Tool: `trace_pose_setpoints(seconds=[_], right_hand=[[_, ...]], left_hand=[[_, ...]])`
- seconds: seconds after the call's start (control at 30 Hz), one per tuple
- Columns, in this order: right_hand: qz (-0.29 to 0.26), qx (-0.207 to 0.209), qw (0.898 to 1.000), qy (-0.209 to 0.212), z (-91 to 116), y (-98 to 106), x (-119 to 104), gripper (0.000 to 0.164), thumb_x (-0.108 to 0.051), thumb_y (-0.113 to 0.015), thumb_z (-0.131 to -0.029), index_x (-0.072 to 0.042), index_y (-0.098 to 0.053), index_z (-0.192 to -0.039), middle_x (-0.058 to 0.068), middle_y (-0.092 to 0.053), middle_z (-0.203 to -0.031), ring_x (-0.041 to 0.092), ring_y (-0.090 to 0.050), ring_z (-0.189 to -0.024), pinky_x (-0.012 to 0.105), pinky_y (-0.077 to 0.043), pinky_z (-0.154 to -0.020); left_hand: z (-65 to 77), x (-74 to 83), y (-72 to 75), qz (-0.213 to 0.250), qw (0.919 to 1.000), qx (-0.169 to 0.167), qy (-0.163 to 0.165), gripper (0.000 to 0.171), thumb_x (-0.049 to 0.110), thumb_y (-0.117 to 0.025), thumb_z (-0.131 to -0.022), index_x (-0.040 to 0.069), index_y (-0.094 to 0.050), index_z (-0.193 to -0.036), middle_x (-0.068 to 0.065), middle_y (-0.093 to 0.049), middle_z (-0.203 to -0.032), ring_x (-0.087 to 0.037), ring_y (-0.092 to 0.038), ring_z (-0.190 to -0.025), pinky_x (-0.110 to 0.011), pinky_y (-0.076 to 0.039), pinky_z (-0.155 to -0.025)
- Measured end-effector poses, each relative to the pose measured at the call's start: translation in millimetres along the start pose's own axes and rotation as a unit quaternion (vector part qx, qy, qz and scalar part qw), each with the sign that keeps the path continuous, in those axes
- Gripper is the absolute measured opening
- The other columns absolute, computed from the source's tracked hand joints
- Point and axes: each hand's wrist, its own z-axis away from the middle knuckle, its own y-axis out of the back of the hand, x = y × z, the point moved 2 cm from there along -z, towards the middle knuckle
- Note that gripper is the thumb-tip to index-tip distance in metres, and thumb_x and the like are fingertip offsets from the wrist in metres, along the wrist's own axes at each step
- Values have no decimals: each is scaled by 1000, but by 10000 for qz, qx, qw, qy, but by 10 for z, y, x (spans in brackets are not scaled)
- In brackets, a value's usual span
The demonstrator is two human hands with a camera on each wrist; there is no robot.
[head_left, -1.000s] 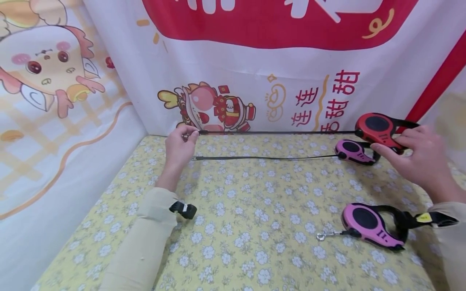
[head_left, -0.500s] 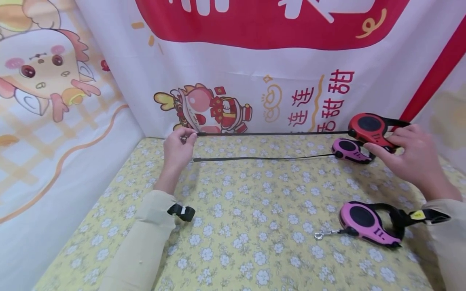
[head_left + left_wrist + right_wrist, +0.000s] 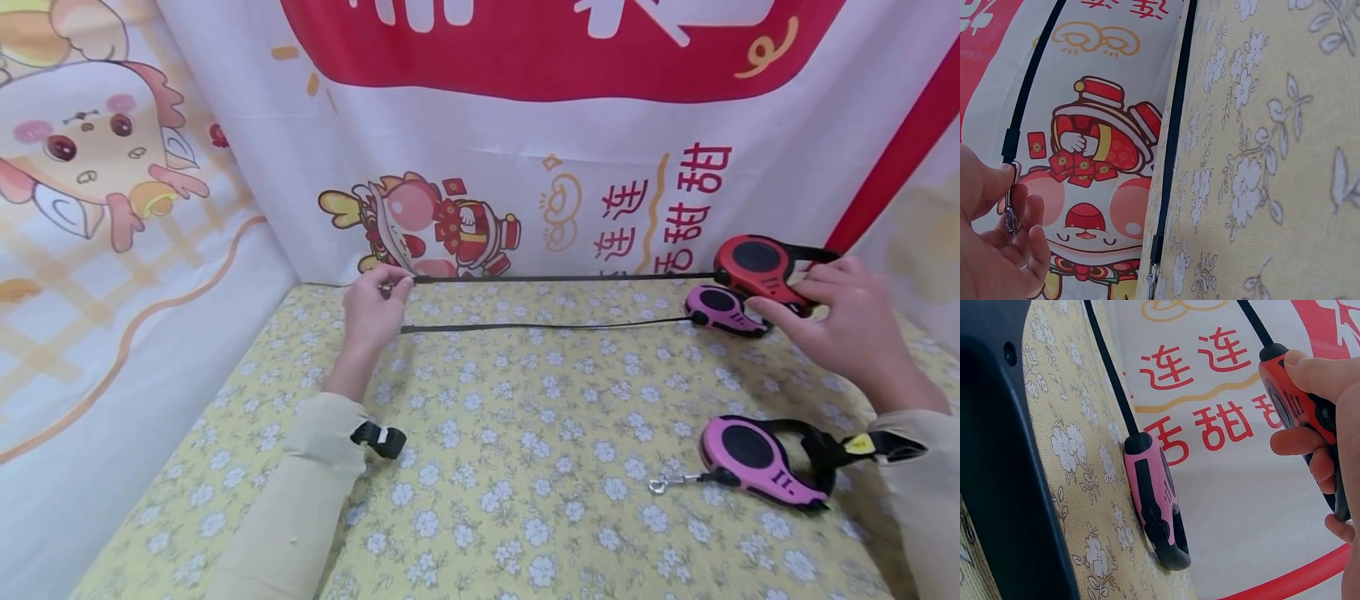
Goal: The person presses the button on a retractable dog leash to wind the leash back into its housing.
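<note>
My right hand [image 3: 851,321] grips a red retractable dog leash [image 3: 753,262] by its body, thumb along the near side, at the back right. From it a black strap [image 3: 562,277] runs taut to my left hand [image 3: 375,308], which pinches the strap's metal clip [image 3: 1011,215] between thumb and fingers. Just in front lies a pink retractable leash [image 3: 723,310], its own strap [image 3: 1172,144] drawn out to the left along the table. In the right wrist view, the red leash is above the table, apart from the pink leash [image 3: 1154,494].
A second pink leash [image 3: 750,454] lies nearer on the right, its metal clip [image 3: 667,482] pointing left and its strap wound in. A flowered cloth [image 3: 510,467] covers the table. Printed white sheets [image 3: 465,125] hang behind and at the left.
The left hand has shifted slightly right and the red leash slightly left and down within the view; the view itself has turned a little. Both hands keep their hold.
</note>
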Motion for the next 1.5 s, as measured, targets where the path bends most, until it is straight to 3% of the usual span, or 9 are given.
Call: trace_pose_setpoints(seconds=[0.47,0.77,1.23,1.5], right_hand=[[-10,-119,9999,37,-2,-26,-18,66,-51,-77,-93,16,-76,-97,34,-68,-90,45,-44,-99,59,-30,-81],[18,-162,9999,-29,-3,-39,-28,68,-54,-76,-93,14,-75,-89,33,-67,-87,46,-44,-101,62,-31,-83],[129,-146,9997,136,-5,-60,-45,66,-56,-77,-92,5,-69,-68,26,-66,-77,42,-47,-95,57,-33,-79],[184,-24,9992,353,-4,-57,-74,69,-59,-75,-92,5,-69,-67,25,-67,-76,40,-49,-90,55,-35,-76]], left_hand=[[13,26,-4,-1,9999,-96,47,19,20,-62,-108,8,-73,-118,-12,-72,-120,-28,-65,-105,-40,-54,-90],[21,35,-41,40,9999,-114,45,18,19,-62,-108,7,-72,-118,-12,-70,-123,-28,-63,-108,-42,-53,-93],[35,85,-55,117,9996,-225,151,19,20,-62,-108,9,-72,-120,-11,-68,-126,-27,-63,-111,-42,-55,-95],[60,118,-68,74,9995,-260,170,20,21,-62,-108,10,-72,-121,-10,-67,-126,-27,-63,-110,-41,-54,-92]])
